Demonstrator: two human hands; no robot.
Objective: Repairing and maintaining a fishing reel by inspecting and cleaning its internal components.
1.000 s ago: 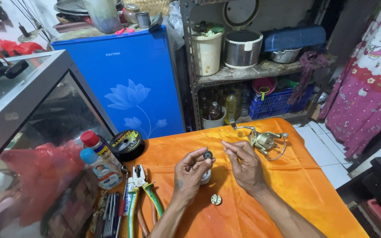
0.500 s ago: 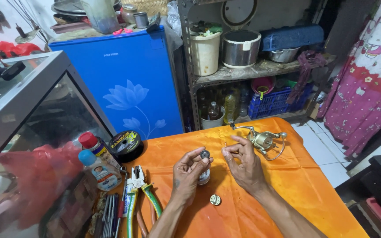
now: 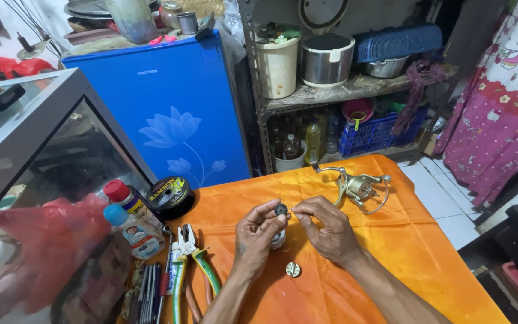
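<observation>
Below you, the desk (image 3: 355, 288) draped in orange cloth carried a gold metal fishing reel (image 3: 358, 187) at its far edge. Your left hand (image 3: 258, 235) pinched a small dark round gear (image 3: 280, 210) in its fingertips; your right hand (image 3: 326, 226) closed narrowly beside it. A small silver disc (image 3: 293, 269) lay nearer you.

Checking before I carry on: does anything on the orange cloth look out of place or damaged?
Nothing looks damaged or spilled. One small round metal part lies loose near the wrists, apart from the fishing reel; the left hand pinches a small dark ring.
</observation>
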